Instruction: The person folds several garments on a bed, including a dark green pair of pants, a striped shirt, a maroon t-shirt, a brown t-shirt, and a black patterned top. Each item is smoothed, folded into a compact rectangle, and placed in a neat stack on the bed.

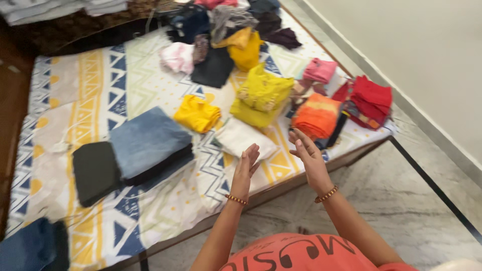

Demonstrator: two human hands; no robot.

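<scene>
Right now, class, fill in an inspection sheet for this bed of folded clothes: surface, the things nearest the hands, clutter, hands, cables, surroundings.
Surface: bed sheet with blue, yellow and white zigzag print, spread flat on a low bed.
Things nearest the hands: folded white cloth just beyond the fingertips; folded orange garment to its right.
Clutter: folded denim stack, dark folded piece, yellow folded top, yellow-green garment, red pile, unfolded heap at the far end.
Hands: left hand and right hand both raised, open, empty, palms facing each other.
Cables: nothing seen.
Surroundings: marble floor, pale wall.
</scene>
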